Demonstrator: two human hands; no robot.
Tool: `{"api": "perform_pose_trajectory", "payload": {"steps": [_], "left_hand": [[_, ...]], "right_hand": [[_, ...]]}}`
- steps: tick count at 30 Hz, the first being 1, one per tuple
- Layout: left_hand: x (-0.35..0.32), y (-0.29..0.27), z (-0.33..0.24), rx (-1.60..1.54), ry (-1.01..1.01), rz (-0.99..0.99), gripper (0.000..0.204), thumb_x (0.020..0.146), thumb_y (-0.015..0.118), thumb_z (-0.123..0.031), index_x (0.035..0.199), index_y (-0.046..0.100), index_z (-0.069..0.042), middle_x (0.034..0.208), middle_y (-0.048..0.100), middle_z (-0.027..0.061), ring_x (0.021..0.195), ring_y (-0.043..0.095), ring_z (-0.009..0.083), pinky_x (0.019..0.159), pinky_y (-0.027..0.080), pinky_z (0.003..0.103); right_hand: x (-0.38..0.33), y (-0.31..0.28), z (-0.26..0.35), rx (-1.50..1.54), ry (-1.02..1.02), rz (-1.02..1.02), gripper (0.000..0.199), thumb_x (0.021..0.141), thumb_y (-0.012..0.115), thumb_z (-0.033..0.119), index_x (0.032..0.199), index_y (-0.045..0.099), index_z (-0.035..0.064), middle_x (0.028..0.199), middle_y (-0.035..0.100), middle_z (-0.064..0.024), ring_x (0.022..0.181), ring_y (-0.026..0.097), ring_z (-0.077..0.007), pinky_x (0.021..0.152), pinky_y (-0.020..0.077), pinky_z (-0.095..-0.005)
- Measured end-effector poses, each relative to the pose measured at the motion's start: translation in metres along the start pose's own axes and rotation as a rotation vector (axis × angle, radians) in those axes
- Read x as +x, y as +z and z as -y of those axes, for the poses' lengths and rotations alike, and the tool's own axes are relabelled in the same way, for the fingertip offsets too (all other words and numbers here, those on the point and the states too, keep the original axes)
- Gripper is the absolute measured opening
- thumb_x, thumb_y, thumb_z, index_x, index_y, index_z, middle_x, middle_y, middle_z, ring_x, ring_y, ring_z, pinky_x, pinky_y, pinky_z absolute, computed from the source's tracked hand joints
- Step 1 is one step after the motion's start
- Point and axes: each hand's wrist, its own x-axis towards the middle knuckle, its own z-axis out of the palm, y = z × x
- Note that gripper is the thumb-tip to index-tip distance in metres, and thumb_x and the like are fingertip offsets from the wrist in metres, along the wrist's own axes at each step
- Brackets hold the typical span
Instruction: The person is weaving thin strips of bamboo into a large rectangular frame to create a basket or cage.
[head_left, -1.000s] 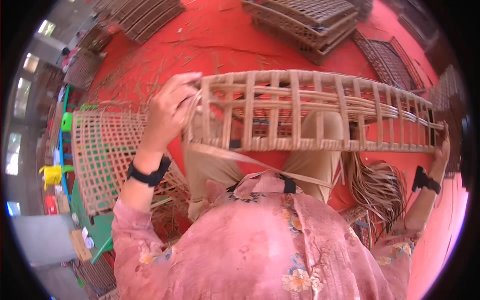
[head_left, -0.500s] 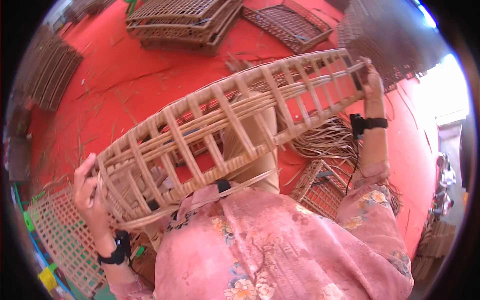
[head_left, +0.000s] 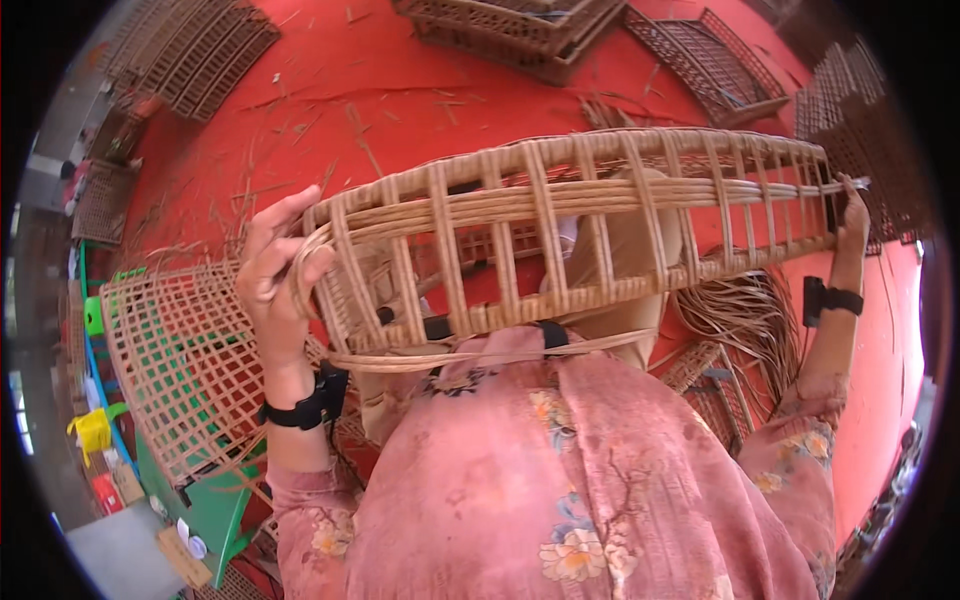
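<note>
Floor: red, strewn with cane scraps.
Containers: stacked woven crates (head_left: 520,30) at far edge, contents not visible.
Rattan frame (head_left: 570,230): held level above lap.
Left hand (head_left: 275,275): clasped round near end.
Right hand (head_left: 852,215): gripped far end.

Bare red floor (head_left: 400,110) ahead, lattice panel (head_left: 180,360) crowding left, stacked woven trays (head_left: 520,30) beyond (far edge)

right hand (head_left: 853,215) palm hidden — behind wicker frame (head_left: 560,235)

Red floor (head_left: 400,90) strewn with straw, stacked woven panels (head_left: 190,55), green table (head_left: 215,505)
</note>
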Motion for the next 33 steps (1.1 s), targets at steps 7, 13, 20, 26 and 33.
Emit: {"api": "perform_pose_trajectory", "payload": {"steps": [7, 13, 20, 26, 33], "left_hand": [[-0.005, -0.004, 0.003, -0.105, -0.058, -0.142, 0.017, 0.089, 0.069, -0.015, 0.085, 0.064, 0.001, 0.126, 0.055, 0.0148, 0.116, 0.058, 0.0299, 0.098, 0.047, 0.04], [-0.002, 0.007, -0.006, -0.683, -0.467, -0.48, 0.018, 0.093, 0.063, -0.016, 0.101, 0.066, 0.0, 0.109, 0.065, 0.0095, 0.107, 0.063, 0.0206, 0.092, 0.051, 0.034], [-0.005, -0.021, -0.003, 0.009, -0.079, -0.231, 0.011, 0.09, 0.066, -0.012, 0.1, 0.069, -0.006, 0.1, 0.061, 0.0054, 0.095, 0.059, 0.0136, 0.086, 0.048, 0.028], [0.0, -0.035, -0.042, 0.061, -0.237, -0.034, 0.01, 0.091, 0.062, -0.008, 0.093, 0.066, 0.001, 0.089, 0.059, 0.0019, 0.085, 0.054, 0.0087, 0.075, 0.043, 0.023], [0.02, -0.03, -0.074, 0.819, -0.082, 0.164, 0.026, 0.092, 0.061, -0.023, 0.079, 0.062, -0.001, 0.074, 0.06, 0.0063, 0.075, 0.054, 0.0149, 0.069, 0.043, 0.03]], "right_hand": [[-0.006, 0.033, -0.002, -0.184, -0.107, -0.024, 0.029, 0.096, 0.058, 0.019, 0.114, 0.066, -0.0013, 0.119, 0.065, -0.0081, 0.111, 0.059, -0.0138, 0.099, 0.0442, -0.0257], [-0.043, 0.049, 0.003, -0.753, -0.535, 0.275, 0.039, 0.1, 0.035, 0.013, 0.13, 0.055, -0.0023, 0.132, 0.058, -0.0124, 0.12, 0.053, -0.0183, 0.108, 0.0365, -0.0308], [-0.005, 0.029, -0.006, -0.578, -0.361, 0.128, 0.034, 0.102, 0.043, 0.018, 0.125, 0.062, 0.0024, 0.135, 0.056, -0.0095, 0.127, 0.049, -0.0156, 0.109, 0.0353, -0.0283], [0.005, 0.032, -0.012, -0.418, -0.245, 0.159, 0.035, 0.102, 0.041, 0.018, 0.125, 0.062, 0.0027, 0.139, 0.052, -0.0098, 0.132, 0.044, -0.016, 0.111, 0.0323, -0.0292], [0.007, 0.032, -0.007, -0.581, -0.316, 0.152, 0.035, 0.102, 0.04, 0.019, 0.125, 0.062, 0.0022, 0.139, 0.052, -0.0099, 0.131, 0.045, -0.0161, 0.111, 0.0326, -0.0292]]}}
